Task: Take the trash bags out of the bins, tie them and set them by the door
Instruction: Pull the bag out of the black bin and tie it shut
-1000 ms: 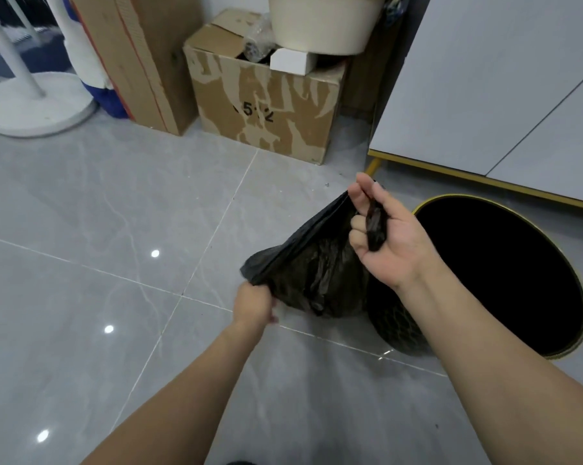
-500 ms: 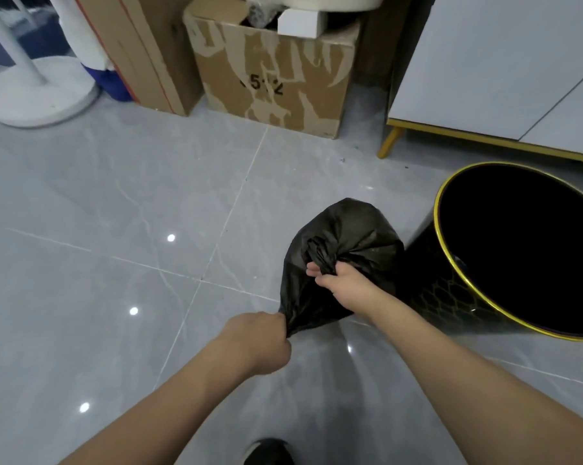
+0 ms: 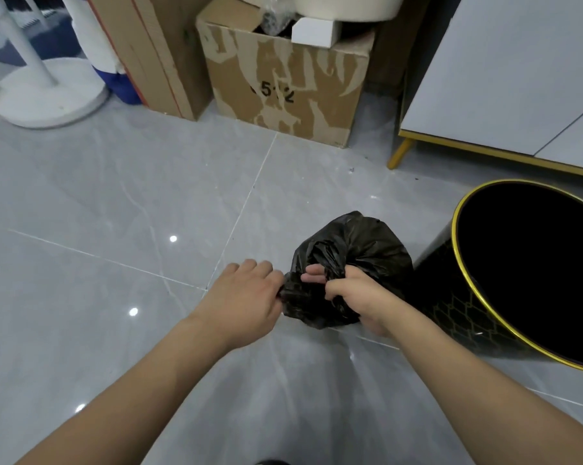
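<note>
Gripping trash bag (image 3: 354, 250) (both hands).

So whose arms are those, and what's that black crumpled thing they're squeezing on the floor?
Those arms belong to a person wearing a camera on their head, so you see what they see, looking down. The black thing is a trash bag sitting on the grey floor. The left hand pinches one end of the bag's top, and the right hand grips the bunched plastic, likely to tie it. Beside it stands a black bin with a gold rim. Further back there's a cardboard box and a white round stand.
</note>
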`<state>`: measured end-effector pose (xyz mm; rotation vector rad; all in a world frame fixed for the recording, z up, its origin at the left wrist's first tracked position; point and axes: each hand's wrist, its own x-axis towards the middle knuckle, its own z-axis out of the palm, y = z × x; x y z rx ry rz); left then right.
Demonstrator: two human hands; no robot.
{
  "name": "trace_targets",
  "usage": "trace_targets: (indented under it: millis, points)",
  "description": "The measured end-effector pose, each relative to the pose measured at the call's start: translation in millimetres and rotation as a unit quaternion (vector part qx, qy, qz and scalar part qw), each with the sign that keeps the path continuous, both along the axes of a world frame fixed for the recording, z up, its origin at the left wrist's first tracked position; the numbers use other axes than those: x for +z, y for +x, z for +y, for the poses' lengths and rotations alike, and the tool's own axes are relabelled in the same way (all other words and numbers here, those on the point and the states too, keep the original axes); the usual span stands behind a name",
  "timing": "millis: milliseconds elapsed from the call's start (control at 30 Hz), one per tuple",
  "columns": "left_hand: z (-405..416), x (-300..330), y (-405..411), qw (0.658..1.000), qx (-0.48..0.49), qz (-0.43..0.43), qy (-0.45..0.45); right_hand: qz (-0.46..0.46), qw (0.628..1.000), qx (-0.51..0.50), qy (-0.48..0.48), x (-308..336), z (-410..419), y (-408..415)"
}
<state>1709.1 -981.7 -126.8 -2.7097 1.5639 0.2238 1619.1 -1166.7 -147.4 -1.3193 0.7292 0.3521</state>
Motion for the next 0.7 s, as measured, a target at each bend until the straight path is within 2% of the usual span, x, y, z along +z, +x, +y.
trace_targets:
  millis: [100,167,267,400,500,633,700]
  points:
    - [-3.4,8.2,23.1,0.998,0.001,-0.001,-0.059,-0.004,1.0,0.028,0.002,5.6,1.4,1.3]
    - [-8.3,13.3,35.6,0.996,0.014,0.037,-0.083,0.013,0.998,0.06,-0.009,10.6,3.3,2.0]
    - [-19.8,18.1,48.3,0.992,0.031,0.101,-0.072,0.026,0.989,0.146,-0.017,15.4,8.5,2.7]
    - [-35.1,19.8,51.5,0.974,0.035,0.219,-0.053,0.038,0.964,0.233,-0.122,14.9,13.5,5.6]
    - [-44.8,17.4,42.7,0.936,0.073,0.331,-0.097,0.07,0.93,0.283,-0.223,20.5,5.3,9.1]
    - [-51.2,7.4,32.0,0.859,0.173,0.438,-0.203,0.123,0.881,0.327,-0.32,43.2,-6.4,8.4]
    - [-54.2,4.1,28.2,0.824,0.187,0.479,-0.237,0.127,0.831,0.36,-0.405,55.3,-7.7,6.9]
